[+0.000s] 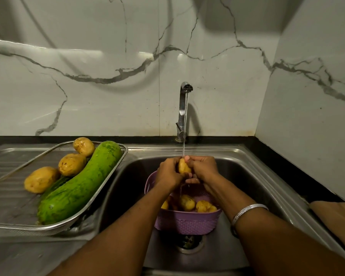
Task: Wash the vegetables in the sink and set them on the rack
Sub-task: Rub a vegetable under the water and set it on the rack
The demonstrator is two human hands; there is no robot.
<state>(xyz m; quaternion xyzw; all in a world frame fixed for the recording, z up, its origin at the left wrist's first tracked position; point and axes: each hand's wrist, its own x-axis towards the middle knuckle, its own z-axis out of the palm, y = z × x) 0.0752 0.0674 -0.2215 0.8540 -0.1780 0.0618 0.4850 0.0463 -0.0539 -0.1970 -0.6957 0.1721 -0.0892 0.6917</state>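
Note:
Both hands hold one yellow potato (183,166) under the running stream from the tap (184,108), above the steel sink (247,176). My left hand (168,173) grips its left side and my right hand (203,168) grips its right side. Below them a purple basket (187,222) stands in the sink over the drain, with several potatoes (204,206) inside. On the left, a wire rack (100,194) carries a long green gourd (80,184) and three washed potatoes (41,179).
The rack rests on the ribbed steel drainboard (6,196). The drain (189,243) shows just in front of the basket. A marble-patterned wall stands behind and to the right, with a black counter edge (283,156). A brown cloth (337,218) lies at the right.

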